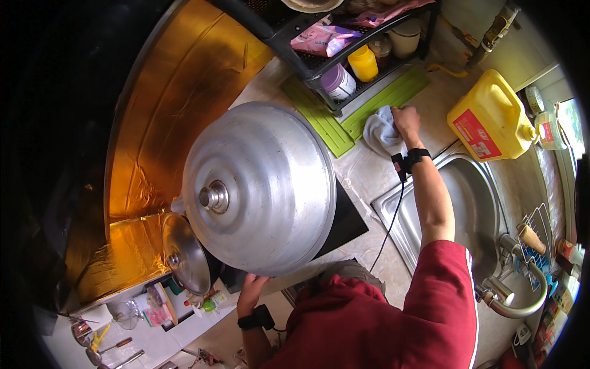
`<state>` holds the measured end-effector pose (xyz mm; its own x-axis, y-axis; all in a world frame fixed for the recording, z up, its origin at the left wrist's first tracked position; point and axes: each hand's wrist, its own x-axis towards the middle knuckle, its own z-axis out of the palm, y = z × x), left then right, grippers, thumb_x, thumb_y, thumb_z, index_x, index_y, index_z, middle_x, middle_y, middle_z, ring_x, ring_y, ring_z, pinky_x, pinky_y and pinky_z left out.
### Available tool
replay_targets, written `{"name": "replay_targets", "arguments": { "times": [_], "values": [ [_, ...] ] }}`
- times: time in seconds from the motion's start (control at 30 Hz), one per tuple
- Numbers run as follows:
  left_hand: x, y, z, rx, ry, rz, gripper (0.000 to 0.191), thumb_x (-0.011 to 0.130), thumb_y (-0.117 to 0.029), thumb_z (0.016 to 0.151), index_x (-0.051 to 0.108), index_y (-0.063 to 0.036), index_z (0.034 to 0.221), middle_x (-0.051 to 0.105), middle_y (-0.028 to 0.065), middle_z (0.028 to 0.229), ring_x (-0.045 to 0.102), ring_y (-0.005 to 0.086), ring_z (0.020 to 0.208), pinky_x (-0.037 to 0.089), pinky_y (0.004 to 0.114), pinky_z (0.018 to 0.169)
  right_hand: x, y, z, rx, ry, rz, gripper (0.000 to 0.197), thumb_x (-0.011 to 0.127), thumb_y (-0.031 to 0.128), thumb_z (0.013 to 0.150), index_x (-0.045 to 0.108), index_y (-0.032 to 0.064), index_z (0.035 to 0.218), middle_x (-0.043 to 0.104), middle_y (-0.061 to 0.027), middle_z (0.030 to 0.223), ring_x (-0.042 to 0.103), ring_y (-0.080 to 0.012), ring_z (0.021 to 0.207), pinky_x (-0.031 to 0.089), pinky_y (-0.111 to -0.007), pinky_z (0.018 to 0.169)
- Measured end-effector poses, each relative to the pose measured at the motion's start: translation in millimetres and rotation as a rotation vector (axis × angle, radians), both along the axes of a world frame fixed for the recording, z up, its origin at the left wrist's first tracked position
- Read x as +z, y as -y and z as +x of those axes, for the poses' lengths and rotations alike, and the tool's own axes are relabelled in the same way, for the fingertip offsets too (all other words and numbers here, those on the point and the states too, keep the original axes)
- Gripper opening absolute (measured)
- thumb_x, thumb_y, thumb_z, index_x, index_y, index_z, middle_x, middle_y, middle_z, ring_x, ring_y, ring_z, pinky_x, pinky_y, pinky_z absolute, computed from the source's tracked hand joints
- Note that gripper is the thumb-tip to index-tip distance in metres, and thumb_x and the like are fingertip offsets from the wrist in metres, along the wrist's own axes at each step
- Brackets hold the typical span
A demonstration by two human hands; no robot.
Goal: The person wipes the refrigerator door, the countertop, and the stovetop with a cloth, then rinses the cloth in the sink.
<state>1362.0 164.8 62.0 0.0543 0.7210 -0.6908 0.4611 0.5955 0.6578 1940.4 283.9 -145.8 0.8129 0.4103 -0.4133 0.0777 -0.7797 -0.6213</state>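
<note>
A large domed aluminium lid (272, 184) with a metal knob (215, 196) fills the middle of the view, above a black glass cooktop (343, 219). My left hand (250, 293) is at its lower rim; the fingertips are partly hidden there, so its grip does not show. Off to the right, my right hand (406, 123) holds a crumpled pale grey cloth (383, 131) against the countertop (364, 170). The cloth lies beside a green slatted board (387, 102). Black straps with small devices and cables circle both wrists.
A black shelf rack (313, 71) with jars stands over the green board. Right of my arm are a steel sink (474, 207), a faucet (537, 304) and a yellow jug (493, 117). A smaller lidded pan (186, 253) sits left, beside gold foil (184, 101).
</note>
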Motion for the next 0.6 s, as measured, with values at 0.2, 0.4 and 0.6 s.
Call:
{"name": "replay_targets", "arguments": {
  "times": [0.2,0.4,0.6],
  "values": [
    [-9.2,-1.1,-18.1,-0.027,0.004,-0.021,0.030,0.057,-0.011,0.093,0.057,0.0025,0.120,0.062,0.0095,0.117,0.061,0.0188,0.102,0.053,0.033,0.085,56.8,44.3,-25.4,-0.055,0.057,0.112,0.043,0.061,0.037,0.080,0.070,0.0002,0.100,0.068,-0.0255,0.100,0.064,-0.0406,0.100,0.050,-0.044,0.090],
    [-17.4,-6.2,-22.7,-0.057,0.072,-0.046,0.025,0.057,-0.011,0.092,0.059,0.0042,0.112,0.065,0.0092,0.106,0.063,0.0168,0.091,0.050,0.030,0.082,54.5,70.3,-61.1,-0.244,0.362,0.406,0.028,0.058,0.029,0.087,0.067,0.0045,0.098,0.068,-0.0197,0.095,0.064,-0.0375,0.093,0.050,-0.044,0.083],
    [-15.4,-14.0,-29.4,-0.168,0.092,-0.084,0.032,0.054,-0.014,0.095,0.055,0.0051,0.120,0.065,0.0141,0.112,0.065,0.0191,0.092,0.052,0.031,0.081,32.6,65.5,-84.0,0.401,0.587,-0.088,0.038,0.060,0.035,0.082,0.065,0.0152,0.114,0.053,-0.0109,0.132,0.051,-0.0334,0.118,0.045,-0.055,0.089]
  ]
}}
